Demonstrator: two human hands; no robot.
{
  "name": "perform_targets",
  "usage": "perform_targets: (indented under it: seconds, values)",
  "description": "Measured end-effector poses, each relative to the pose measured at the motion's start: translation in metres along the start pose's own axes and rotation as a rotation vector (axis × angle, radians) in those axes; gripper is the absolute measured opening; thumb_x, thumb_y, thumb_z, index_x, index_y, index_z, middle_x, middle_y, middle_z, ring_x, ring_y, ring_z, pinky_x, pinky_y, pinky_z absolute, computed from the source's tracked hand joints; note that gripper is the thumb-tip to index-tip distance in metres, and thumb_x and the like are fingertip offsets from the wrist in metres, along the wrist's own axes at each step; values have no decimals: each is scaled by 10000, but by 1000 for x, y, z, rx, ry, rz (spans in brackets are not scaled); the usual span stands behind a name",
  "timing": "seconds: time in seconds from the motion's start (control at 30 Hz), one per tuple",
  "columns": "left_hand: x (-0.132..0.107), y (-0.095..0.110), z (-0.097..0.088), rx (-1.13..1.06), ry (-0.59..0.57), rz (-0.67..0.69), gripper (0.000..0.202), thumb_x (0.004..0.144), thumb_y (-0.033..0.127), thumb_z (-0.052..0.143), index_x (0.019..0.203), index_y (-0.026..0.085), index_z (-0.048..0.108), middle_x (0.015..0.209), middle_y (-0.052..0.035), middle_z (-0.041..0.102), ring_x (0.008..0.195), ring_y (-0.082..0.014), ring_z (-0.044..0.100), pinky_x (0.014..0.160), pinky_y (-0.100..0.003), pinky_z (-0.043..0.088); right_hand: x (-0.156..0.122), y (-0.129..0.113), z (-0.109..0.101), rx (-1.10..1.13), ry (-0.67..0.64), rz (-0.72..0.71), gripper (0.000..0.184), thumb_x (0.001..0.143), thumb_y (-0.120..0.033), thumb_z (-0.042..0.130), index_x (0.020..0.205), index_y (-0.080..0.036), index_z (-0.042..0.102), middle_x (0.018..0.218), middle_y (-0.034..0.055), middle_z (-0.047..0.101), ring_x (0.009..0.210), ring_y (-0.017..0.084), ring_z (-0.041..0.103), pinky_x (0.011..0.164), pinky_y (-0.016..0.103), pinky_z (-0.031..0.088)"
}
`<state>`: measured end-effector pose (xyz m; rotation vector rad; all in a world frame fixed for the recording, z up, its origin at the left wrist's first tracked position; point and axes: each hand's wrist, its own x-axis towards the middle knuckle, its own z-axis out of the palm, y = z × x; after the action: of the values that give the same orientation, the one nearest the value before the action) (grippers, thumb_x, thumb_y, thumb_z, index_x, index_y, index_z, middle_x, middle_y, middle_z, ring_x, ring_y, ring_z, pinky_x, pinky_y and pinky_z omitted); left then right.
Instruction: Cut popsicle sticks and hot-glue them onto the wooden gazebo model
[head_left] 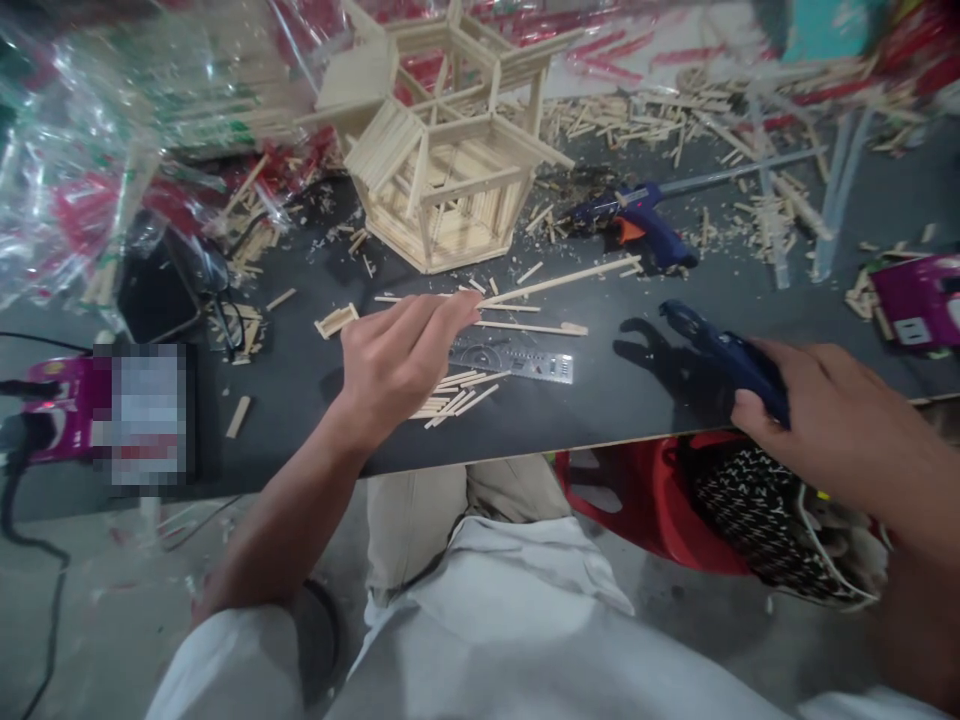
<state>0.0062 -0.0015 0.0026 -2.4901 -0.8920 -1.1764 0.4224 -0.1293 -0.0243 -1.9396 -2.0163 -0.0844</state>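
My left hand (401,350) pinches a long thin wooden stick (570,280) that slants up to the right over the dark table. Under and beside that hand lie a clear ruler (536,365), another long stick (525,326) and a small pile of short cut sticks (461,395). Over the table's front edge at the right, my right hand (840,410) is closed around dark blue hand cutters (727,350). Their jaw end points left, apart from the stick. Just beyond my left hand stands a hexagonal stick framework (450,190) with open sides and slatted panels.
A blue glue gun (649,220) lies behind the stick. Wood scraps (637,120) cover the back. Plastic wrapping (187,90) fills the left rear. A phone (150,410) and purple power strip (64,405) sit at left. A red chair (645,500) stands below the edge.
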Motion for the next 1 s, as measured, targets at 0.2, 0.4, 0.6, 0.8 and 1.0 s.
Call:
perform_targets:
  seconds: [0.2,0.4,0.6,0.8,1.0]
  values:
    - [1,4,-5,24,-17,10,166,1029,204,592,1060,172,752,793,-47,763,711,-125,719,632,-212,504,8,-123,-31,347,-190,137,167,922,-432,621,989,-290,678,738,15,733,571,223,669,497,353,493]
    - [-1,0,-4,29,72,-20,175,1029,236,613,1110,160,748,859,-55,775,755,-130,731,701,-204,514,34,-207,-17,609,-317,122,255,954,-336,570,1140,-187,658,984,71,759,788,208,699,745,343,546]
    - [-2,0,-4,4,34,-13,166,1030,221,610,1108,158,742,854,-54,769,744,-127,717,694,-207,512,51,-220,-11,786,-346,163,292,971,-347,545,1185,-176,646,1073,92,739,962,243,696,901,384,538]
    - [0,1,-6,-84,58,-25,131,1008,162,636,1104,166,726,863,-37,764,751,-119,722,699,-203,499,53,-225,-7,825,-332,178,277,986,-356,528,1176,-191,643,1058,87,725,995,252,685,923,398,537]
    - [3,3,-7,-23,50,3,100,1005,148,629,1068,147,707,830,-33,763,706,-115,714,662,-203,491,49,-230,-3,805,-314,160,279,964,-316,531,1187,-175,623,1111,115,706,1052,273,678,954,439,533]
